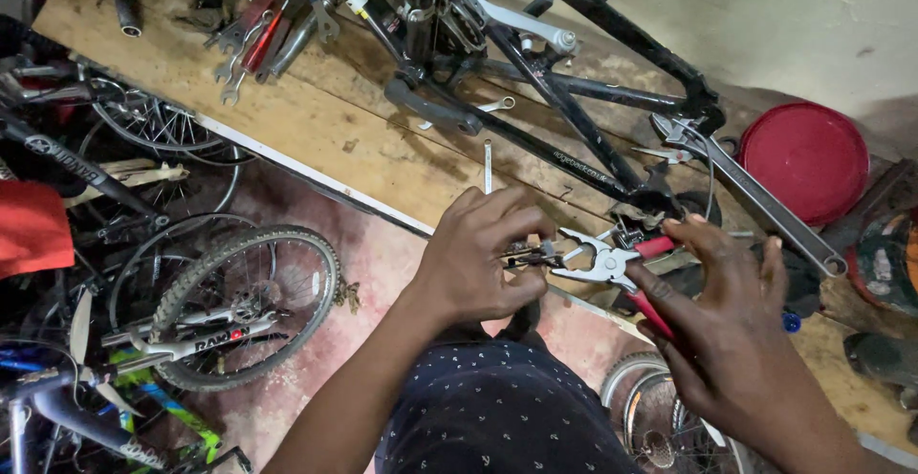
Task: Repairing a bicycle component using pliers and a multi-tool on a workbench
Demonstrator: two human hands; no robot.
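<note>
Here, a wooden surface (316,130) runs across the view, carrying a black bicycle frame (574,110) that lies tilted over its far half. Below the surface's edge, a spoked wheel with a knobby tyre (244,307) leans among other bicycles on the floor. A round red lid (808,158) sits at the right end, with a long adjustable wrench (755,197) lying just beside it. A cluster of spanners (268,34) rests at the far left. Near the frame's lower end, the right hand (727,330) is closed around red-handled pliers (612,262), jaws pointing left. The left hand (483,254) pinches a small metal part (531,256) at the jaws' tips, fingers curled shut on it.
</note>
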